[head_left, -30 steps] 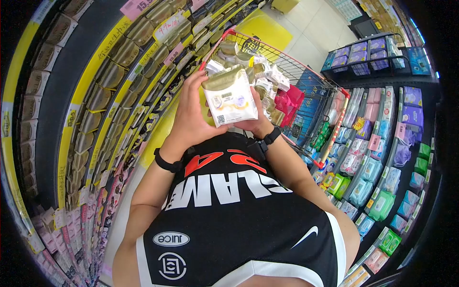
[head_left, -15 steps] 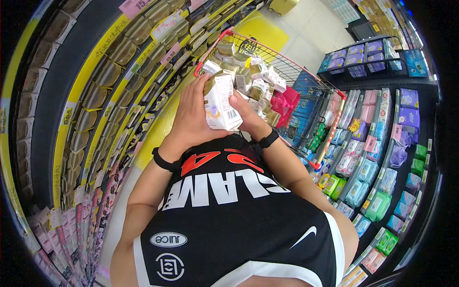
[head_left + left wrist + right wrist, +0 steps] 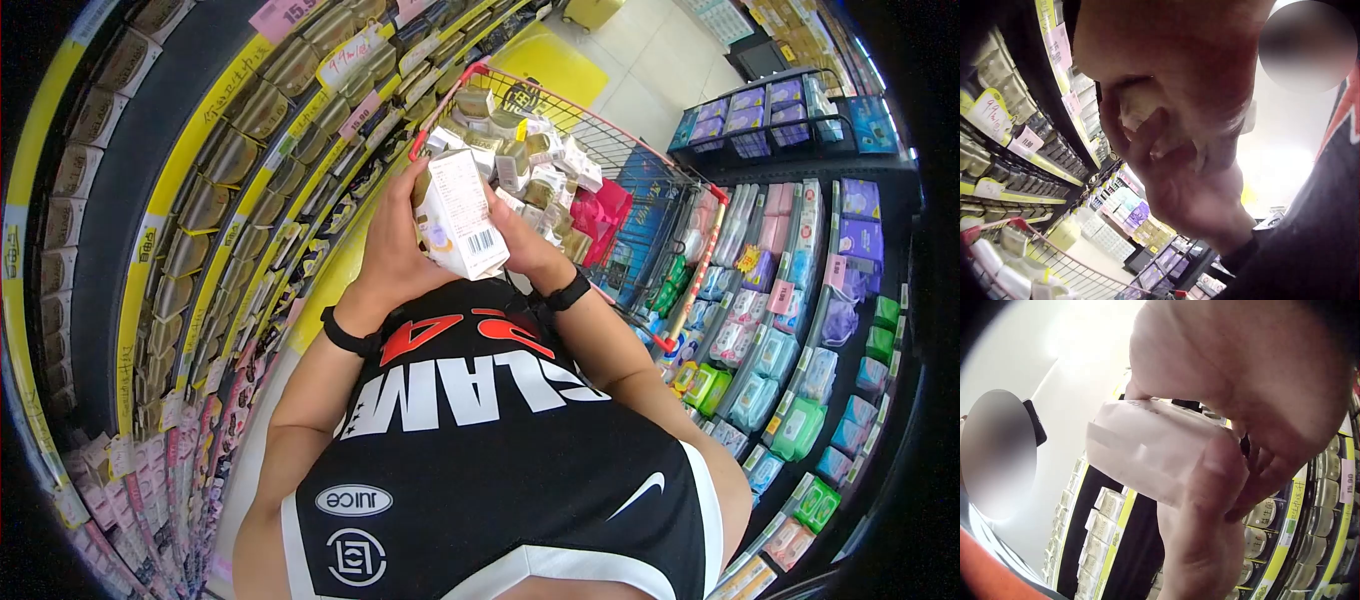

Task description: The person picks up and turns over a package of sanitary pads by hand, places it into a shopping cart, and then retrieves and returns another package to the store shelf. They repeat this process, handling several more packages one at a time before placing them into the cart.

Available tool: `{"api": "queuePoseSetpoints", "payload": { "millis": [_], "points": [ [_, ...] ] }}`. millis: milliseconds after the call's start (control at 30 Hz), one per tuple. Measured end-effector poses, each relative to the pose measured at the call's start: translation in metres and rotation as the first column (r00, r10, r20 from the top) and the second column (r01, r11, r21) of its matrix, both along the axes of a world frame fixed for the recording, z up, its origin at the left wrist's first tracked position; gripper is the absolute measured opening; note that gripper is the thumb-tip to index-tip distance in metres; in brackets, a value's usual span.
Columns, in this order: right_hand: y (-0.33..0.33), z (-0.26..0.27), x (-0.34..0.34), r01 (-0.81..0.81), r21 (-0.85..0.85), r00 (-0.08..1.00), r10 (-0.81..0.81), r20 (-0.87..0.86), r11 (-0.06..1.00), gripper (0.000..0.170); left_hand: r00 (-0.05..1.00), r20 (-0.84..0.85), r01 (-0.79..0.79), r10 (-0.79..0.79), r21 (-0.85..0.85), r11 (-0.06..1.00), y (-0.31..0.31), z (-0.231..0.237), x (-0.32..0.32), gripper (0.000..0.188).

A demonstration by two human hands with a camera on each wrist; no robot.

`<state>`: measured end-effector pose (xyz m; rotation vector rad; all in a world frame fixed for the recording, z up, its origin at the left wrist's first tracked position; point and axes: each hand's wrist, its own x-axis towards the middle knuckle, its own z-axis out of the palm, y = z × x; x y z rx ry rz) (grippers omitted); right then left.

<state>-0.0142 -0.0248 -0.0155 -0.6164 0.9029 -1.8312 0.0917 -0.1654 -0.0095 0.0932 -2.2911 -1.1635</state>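
Both hands hold a white-and-gold pack (image 3: 462,215), which looks like sanitary pads, in front of the chest in the head view. Its narrow side with small print and a barcode faces up toward the head camera. My left hand (image 3: 390,240) grips the pack's left side, fingers around its far edge. On the other side, my right hand (image 3: 525,245) pinches it near the barcode. In the right wrist view a plain white face of the pack (image 3: 1147,450) shows, with a thumb on its edge. The left wrist view has the pack mostly hidden behind the hands.
A wire shopping cart (image 3: 645,148) with a red rim stands just beyond the hands, heaped with similar packs (image 3: 545,150) and a pink item (image 3: 598,222). Shelves of gold packs (image 3: 190,250) run along the left. Wipes and other packets (image 3: 770,355) line the right.
The pack has been turned from its broad printed front to its narrow barcode side. The right hand moved from behind it to its right edge, and the thumb came into view.
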Motion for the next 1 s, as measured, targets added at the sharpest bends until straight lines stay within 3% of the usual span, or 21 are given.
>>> {"api": "queuePoseSetpoints", "payload": {
  "millis": [100,200,300,333,400,433,767,833,1000],
  "points": [
    [0.005,-0.008,-0.005,-0.13,0.087,0.964,0.105,0.243,0.988,0.07,0.996,-0.061,0.059,-0.058,0.012,0.998,0.002,-0.004,-0.003,0.113],
    [0.006,-0.024,-0.01,-0.212,0.002,0.899,0.195,0.392,0.977,0.062,0.996,-0.055,0.071,-0.073,-0.044,0.997,0.001,-0.004,-0.006,0.112],
    [0.002,-0.017,-0.006,-0.128,0.222,0.979,0.087,0.186,0.967,0.064,0.998,-0.034,0.051,-0.056,-0.112,0.992,0.001,0.008,-0.003,0.113],
    [0.0,-0.016,-0.004,-0.105,0.208,0.987,0.077,0.139,0.972,0.063,0.998,-0.029,0.046,-0.05,-0.128,0.991,0.002,0.01,-0.002,0.114],
    [-0.004,-0.016,0.001,-0.061,0.178,0.997,0.054,0.046,0.982,0.062,0.987,-0.115,0.117,-0.116,0.005,0.993,0.003,0.006,-0.002,0.115],
    [-0.003,-0.019,0.002,-0.075,0.166,0.994,0.061,0.088,0.983,0.06,0.976,-0.161,0.158,-0.145,0.068,0.985,0.004,0.005,-0.001,0.115],
    [0.007,-0.03,0.002,0.006,0.226,0.999,-0.017,0.046,0.974,0.049,0.985,-0.073,0.155,-0.153,0.01,0.988,0.012,0.005,-0.002,0.113],
    [0.011,-0.042,-0.001,0.017,0.233,0.998,-0.03,0.05,0.972,0.045,0.987,-0.044,0.149,-0.152,-0.053,0.987,0.016,0.01,-0.004,0.112],
    [0.023,-0.078,-0.008,0.009,0.305,0.997,-0.03,0.066,0.952,0.038,0.984,0.068,0.164,-0.164,-0.006,0.986,0.029,0.01,-0.011,0.111]
  ]
}}
